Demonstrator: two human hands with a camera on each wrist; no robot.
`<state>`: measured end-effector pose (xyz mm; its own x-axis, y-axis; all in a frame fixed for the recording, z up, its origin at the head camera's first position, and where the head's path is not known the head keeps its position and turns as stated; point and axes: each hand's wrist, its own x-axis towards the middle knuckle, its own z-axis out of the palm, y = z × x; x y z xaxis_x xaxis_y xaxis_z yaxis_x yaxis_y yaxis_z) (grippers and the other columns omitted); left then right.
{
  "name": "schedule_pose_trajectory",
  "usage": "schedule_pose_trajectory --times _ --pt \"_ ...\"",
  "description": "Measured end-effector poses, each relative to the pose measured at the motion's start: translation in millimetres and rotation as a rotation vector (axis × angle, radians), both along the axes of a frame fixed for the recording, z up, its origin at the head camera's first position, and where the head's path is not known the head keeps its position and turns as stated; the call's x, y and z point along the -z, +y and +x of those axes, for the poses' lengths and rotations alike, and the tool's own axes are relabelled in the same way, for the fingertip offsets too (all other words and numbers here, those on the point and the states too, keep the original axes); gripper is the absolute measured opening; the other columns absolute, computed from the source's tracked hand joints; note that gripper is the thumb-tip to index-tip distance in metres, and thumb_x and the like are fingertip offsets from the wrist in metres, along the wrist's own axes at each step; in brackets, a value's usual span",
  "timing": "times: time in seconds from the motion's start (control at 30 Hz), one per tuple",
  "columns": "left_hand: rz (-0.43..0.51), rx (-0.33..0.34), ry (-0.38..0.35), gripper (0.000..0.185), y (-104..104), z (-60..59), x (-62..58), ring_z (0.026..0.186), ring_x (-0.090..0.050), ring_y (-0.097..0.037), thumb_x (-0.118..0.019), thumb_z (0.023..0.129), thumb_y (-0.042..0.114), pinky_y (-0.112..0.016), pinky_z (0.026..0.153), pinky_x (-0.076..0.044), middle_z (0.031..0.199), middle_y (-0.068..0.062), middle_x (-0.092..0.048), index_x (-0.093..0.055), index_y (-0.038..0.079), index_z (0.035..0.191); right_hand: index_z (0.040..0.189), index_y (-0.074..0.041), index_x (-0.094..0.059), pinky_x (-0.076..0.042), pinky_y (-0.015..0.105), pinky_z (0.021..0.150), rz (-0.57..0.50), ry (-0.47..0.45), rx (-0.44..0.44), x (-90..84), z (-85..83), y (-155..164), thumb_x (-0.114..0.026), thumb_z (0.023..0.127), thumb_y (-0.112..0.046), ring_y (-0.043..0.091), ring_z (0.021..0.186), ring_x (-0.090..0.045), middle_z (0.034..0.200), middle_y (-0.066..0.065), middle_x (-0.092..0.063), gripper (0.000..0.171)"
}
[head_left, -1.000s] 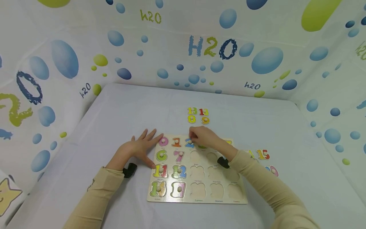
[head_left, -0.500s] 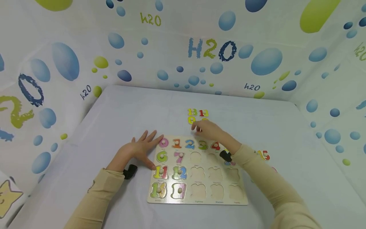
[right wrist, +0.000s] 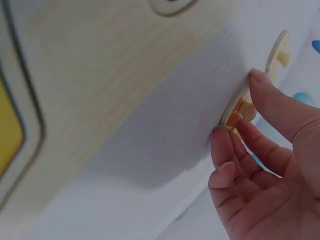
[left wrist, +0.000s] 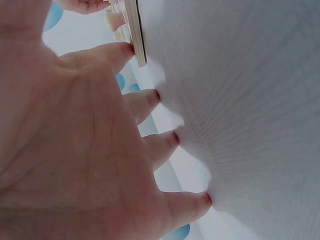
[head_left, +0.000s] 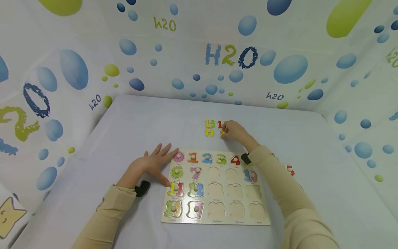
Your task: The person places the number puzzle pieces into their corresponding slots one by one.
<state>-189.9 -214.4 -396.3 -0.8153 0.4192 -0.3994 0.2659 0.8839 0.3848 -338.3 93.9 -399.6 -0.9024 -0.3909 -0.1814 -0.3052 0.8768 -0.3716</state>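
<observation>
Number piece (head_left: 223, 131) pinched in right hand (head_left: 235, 132) grip, arm outstretched; left hand (head_left: 152, 164) flat, fingers spread.

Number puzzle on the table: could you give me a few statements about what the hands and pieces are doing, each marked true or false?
1. The right hand reaches past the puzzle board to the loose pieces beyond it. True.
2. The left hand holds a number piece in the air. False: it lies flat, fingers spread, on the table at the board's left edge.
3. The right hand's fingertips are at the peg of a small orange piece. True.
4. Every slot in the board is filled. False: several slots in the lower right, such as this empty slot, are bare.
5. A yellow 8 lies off the board. True.
</observation>
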Motion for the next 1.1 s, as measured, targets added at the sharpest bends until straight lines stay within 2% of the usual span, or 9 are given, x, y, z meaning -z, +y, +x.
schedule_pose_trajectory --times 0.17,0.33,0.5,0.6,0.77,0.9,1.1 --pt "-0.017 0.002 0.002 0.12 0.7 0.0 1.6 0.136 0.01 -0.041 -0.084 0.059 0.05 -0.069 0.098 -0.001 0.154 -0.016 0.001 -0.015 0.014 0.151 0.107 0.003 -0.052 -0.041 0.036 0.078 0.002 -0.008 0.013 3.7 -3.3 0.1 -0.073 0.083 -0.018 0.025 0.086 -0.047 0.093 0.012 -0.052 0.038" --pt "-0.016 0.002 -0.002 0.121 1.6 -0.5 3.3 0.137 0.01 -0.041 -0.084 0.059 0.051 -0.069 0.099 0.0 0.155 -0.016 0.002 -0.015 0.015 0.151 0.105 0.0 -0.05 -0.04 0.036 0.073 -0.035 0.034 0.012 5.5 0.4 3.5 -0.075 0.081 -0.016 0.024 0.082 -0.047 0.089 0.01 -0.053 0.038" --pt "-0.017 0.0 0.0 0.121 0.4 -1.5 2.8 0.137 0.011 -0.04 -0.084 0.059 0.051 -0.069 0.099 0.0 0.155 -0.016 0.002 -0.015 0.015 0.151 0.103 -0.002 -0.051 -0.042 0.036 0.07 -0.103 0.1 -0.023 4.7 10.0 10.3 -0.072 0.083 -0.01 0.024 0.076 -0.049 0.084 0.01 -0.057 0.03" --pt "-0.011 -0.008 0.0 0.121 -0.4 -1.6 2.1 0.136 0.011 -0.041 -0.085 0.059 0.049 -0.069 0.099 0.001 0.155 -0.016 0.002 -0.015 0.014 0.151 0.101 -0.003 -0.053 -0.045 0.035 0.067 -0.149 0.137 -0.054 3.2 17.0 15.4 -0.067 0.086 -0.004 0.024 0.075 -0.054 0.084 0.01 -0.06 0.02" --pt "-0.001 -0.003 -0.01 0.121 1.0 -1.1 2.3 0.136 0.011 -0.041 -0.085 0.059 0.05 -0.069 0.099 0.001 0.154 -0.016 0.002 -0.015 0.014 0.151 0.095 -0.003 -0.058 -0.048 0.033 0.063 -0.24 0.194 -0.066 2.3 37.1 30.1 -0.062 0.089 0.0 0.021 0.072 -0.059 0.084 0.009 -0.065 0.008" --pt "0.001 0.004 -0.005 0.121 1.4 -1.3 1.9 0.136 0.011 -0.042 -0.084 0.059 0.05 -0.07 0.098 0.001 0.154 -0.017 0.002 -0.016 0.013 0.151 0.094 -0.002 -0.058 -0.049 0.031 0.061 -0.335 0.138 -0.058 -0.1 61.1 43.3 -0.062 0.089 0.0 0.018 0.064 -0.059 0.079 0.006 -0.064 0.007" --pt "-0.01 0.012 0.006 0.12 -0.6 -1.1 0.8 0.136 0.01 -0.042 -0.084 0.06 0.051 -0.071 0.097 -0.001 0.154 -0.018 0.002 -0.015 0.013 0.151 0.094 -0.003 -0.058 -0.053 0.03 0.061 -0.415 -0.081 -0.095 -3.6 97.5 58.9 -0.061 0.09 -0.001 0.019 0.065 -0.062 0.078 0.003 -0.063 0.006"
